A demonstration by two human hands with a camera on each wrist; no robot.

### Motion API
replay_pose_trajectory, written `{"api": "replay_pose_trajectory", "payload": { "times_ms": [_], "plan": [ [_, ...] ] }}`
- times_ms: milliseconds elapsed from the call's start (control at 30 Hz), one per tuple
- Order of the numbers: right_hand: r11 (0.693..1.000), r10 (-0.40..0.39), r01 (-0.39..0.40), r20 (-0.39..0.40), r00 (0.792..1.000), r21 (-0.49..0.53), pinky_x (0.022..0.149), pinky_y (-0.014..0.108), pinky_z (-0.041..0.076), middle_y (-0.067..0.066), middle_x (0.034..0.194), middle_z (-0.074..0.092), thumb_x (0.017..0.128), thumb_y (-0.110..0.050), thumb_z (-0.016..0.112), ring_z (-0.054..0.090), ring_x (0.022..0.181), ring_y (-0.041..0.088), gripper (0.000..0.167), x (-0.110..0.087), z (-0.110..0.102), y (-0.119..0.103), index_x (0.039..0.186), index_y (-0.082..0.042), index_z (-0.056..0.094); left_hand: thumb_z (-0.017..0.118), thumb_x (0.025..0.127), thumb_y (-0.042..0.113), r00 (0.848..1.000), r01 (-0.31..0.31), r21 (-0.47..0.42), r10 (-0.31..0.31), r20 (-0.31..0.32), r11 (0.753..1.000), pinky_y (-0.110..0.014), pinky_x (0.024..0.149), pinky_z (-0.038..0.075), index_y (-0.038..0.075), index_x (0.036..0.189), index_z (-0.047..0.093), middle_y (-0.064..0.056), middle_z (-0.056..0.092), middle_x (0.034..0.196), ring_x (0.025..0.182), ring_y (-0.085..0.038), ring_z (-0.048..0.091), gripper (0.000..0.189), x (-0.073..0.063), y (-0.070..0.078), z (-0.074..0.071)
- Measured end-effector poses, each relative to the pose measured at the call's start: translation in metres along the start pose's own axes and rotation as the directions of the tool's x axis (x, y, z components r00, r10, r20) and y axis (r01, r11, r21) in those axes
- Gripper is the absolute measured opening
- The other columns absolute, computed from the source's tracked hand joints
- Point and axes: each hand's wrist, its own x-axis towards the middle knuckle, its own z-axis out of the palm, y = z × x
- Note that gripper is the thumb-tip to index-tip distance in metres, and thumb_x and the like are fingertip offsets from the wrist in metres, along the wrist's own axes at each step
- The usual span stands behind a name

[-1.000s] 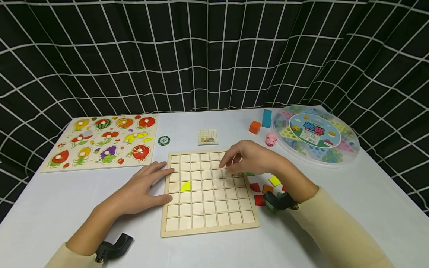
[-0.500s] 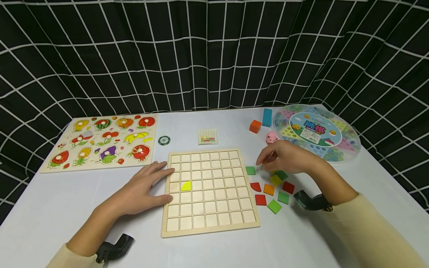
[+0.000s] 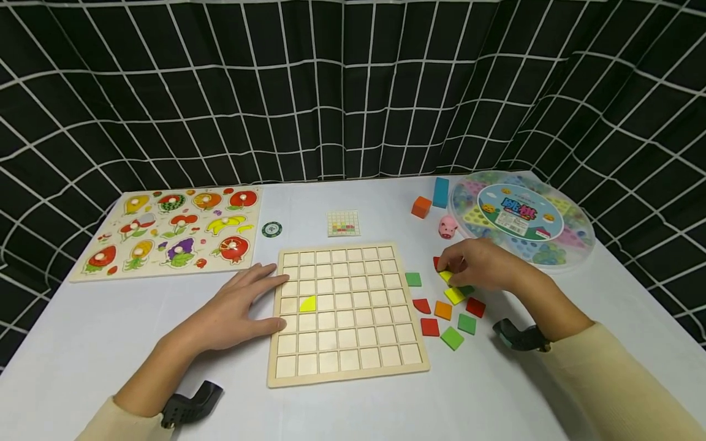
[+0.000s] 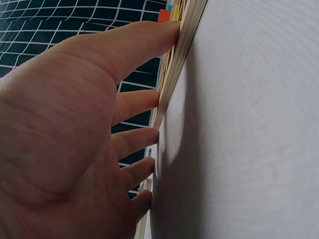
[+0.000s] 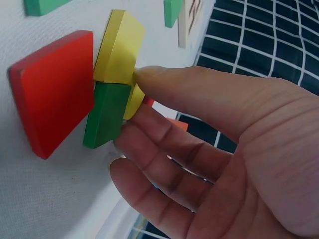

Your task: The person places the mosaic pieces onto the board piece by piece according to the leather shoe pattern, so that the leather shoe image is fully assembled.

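My left hand [image 3: 234,312] rests with spread, straight fingers against the left edge of a wooden grid board [image 3: 349,378]. In the left wrist view the thumb [image 4: 144,47] touches the board's side. One yellow quarter-round tile [image 3: 307,304] lies in a cell on the board's left. My right hand [image 3: 478,264] is over the loose tiles right of the board. Its thumb and index finger pinch a yellow tile [image 5: 132,103], partly hidden by the fingers. Right beside it lie another yellow tile [image 5: 119,47], a dark green tile [image 5: 107,114] and a red tile [image 5: 55,94].
Several more loose tiles, such as an orange tile [image 3: 443,310], lie nearby. A small pattern card [image 3: 343,215] and a round chip [image 3: 271,229] sit behind the board. Left stands a fruit puzzle [image 3: 206,236]; right, a pink pig [image 3: 447,227], blocks and a round plastic box [image 3: 521,211].
My right hand has moved from over the board's upper right to the loose tiles, where its fingertips have come down on a yellow tile. The left hand stays at the board's edge.
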Motion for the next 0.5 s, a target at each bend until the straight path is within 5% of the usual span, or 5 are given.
{"api": "replay_pose_trajectory", "payload": {
  "times_ms": [500],
  "plan": [
    [1.0,-0.013,0.013,-0.01,1.0,0.026,0.069,0.029,0.049,0.002,0.084,0.06,0.087,-0.012,0.083,0.054,0.085,0.021,0.014,0.0078,-0.0044,-0.0075,0.09,-0.013,0.069,0.078,0.087,0.048,1.0,0.007,-0.004,-0.007,0.01,1.0,-0.072,0.12,0.023,0.024,0.153,0.051,-0.01,0.033,0.168,0.157,-0.042,0.02,0.075,0.0016,-0.0023,0.0006]
  ]
}}
